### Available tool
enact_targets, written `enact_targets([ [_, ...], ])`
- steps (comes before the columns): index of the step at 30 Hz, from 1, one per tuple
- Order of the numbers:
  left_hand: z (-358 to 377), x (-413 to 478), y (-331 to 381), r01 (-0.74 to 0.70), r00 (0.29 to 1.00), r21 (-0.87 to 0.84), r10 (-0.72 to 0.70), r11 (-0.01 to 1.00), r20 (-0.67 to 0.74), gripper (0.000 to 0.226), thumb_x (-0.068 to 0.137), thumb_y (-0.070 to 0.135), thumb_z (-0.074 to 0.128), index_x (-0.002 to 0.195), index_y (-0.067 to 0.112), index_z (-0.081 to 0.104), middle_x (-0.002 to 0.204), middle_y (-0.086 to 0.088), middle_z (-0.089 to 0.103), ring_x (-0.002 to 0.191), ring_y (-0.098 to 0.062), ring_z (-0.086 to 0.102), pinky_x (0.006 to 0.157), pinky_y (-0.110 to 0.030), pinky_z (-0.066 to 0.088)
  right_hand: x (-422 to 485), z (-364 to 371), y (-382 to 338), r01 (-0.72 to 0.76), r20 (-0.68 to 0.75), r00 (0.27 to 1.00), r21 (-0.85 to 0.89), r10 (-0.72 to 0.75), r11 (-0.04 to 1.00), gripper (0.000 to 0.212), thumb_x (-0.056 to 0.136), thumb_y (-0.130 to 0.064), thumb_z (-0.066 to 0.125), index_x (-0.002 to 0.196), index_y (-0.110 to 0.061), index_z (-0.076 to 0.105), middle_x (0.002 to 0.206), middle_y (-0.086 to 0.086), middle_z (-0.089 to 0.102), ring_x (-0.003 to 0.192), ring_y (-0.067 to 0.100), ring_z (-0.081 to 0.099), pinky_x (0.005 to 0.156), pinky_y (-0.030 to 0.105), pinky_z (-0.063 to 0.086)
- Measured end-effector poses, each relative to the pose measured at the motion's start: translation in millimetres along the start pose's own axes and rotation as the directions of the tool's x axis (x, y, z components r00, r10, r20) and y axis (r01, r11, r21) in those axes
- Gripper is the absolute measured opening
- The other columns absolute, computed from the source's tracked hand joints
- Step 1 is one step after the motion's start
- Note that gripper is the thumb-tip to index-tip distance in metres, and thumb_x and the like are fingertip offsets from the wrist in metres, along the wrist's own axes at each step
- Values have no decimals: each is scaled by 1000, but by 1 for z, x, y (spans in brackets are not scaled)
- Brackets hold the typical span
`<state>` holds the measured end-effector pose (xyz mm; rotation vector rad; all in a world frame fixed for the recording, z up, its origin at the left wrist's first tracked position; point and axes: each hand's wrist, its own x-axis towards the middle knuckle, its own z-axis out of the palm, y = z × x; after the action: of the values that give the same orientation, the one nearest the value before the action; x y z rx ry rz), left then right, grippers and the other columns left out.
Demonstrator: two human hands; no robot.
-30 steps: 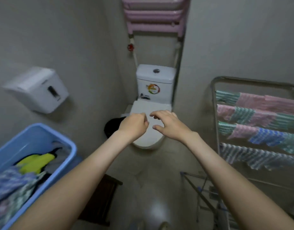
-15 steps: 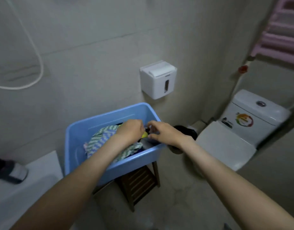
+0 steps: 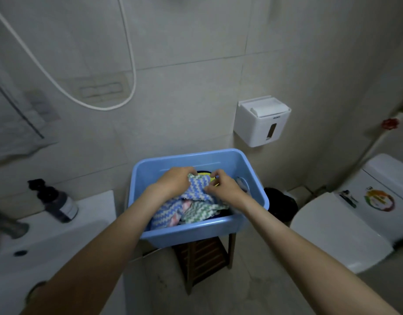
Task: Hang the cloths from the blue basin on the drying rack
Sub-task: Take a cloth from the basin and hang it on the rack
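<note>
Our left hand (image 3: 173,181) and right hand (image 3: 226,189) both pinch the top edge of the blue cloth (image 3: 197,189), which is in the basin (image 3: 196,234) under them. Risk: the green cloth (image 3: 201,211) just below our right hand may snag, lift out and drop. Rack not in view.

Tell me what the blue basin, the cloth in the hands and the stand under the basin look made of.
The blue basin: likely moulded plastic, smooth with a sheen and rounded rim. The blue-and-white cloth, gripped by the left hand and right hand: soft fabric, probably fluffy microfibre, since it crumples and looks ribbed. The stand: seemingly dark brown slatted wood.
</note>
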<state>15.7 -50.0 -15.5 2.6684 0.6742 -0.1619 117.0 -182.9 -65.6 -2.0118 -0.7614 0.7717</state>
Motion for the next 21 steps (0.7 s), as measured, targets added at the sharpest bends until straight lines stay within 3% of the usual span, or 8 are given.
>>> enact_targets([
  [2,1,1,-3,5,1000,-10,-5,1000,11,43,95,8,41,134,23,48,121,-13,61,105,-29,57,76,-31,40,3,2,-1,-60,30,998,43,59,997,35,87,-24,65,111,-16,42,84,7,56,60,14,47,54,28,37],
  [4,1,2,-4,8,1000,-17,-7,1000,25,45,94,8,42,136,24,45,122,-13,60,105,-29,57,75,-30,40,5,5,-1,-51,3,999,17,51,999,19,88,-21,62,88,-14,45,70,7,48,56,17,42,54,30,35],
  [6,1,5,-4,1,1000,-20,-1,1000,18,46,94,9,45,137,24,45,123,-13,59,108,-30,56,80,-31,42,7,7,-3,-2,-59,998,80,6,997,23,89,-14,58,74,-14,40,63,6,38,58,19,39,60,33,37],
  [9,-3,9,-2,-23,999,-39,22,999,-28,49,92,16,53,139,25,43,127,-16,52,117,-29,51,94,-32,40,4,0,-14,99,-163,985,246,-59,964,19,90,-7,56,76,-12,44,68,7,39,69,18,41,68,34,39],
  [13,-17,16,11,-110,989,-135,95,985,-112,54,88,22,62,139,27,44,112,-11,42,116,-30,47,98,-30,35,-1,-27,-38,283,-201,950,239,-238,929,15,90,-2,55,78,-10,54,77,9,51,77,15,47,71,28,37],
  [17,-35,24,26,-247,965,-240,214,939,-154,41,76,26,69,115,15,61,119,-13,47,115,-29,47,97,-34,38,-8,-53,-60,420,-165,904,183,-394,889,6,93,1,52,94,1,58,80,9,57,76,7,53,71,21,42],
  [21,-52,24,38,-327,930,-267,258,907,-261,40,60,41,53,86,11,61,95,-6,57,91,-17,53,77,-26,38,-10,-72,-65,484,-214,856,16,-470,875,5,93,-9,54,94,-7,58,82,3,59,78,11,52,73,30,42],
])
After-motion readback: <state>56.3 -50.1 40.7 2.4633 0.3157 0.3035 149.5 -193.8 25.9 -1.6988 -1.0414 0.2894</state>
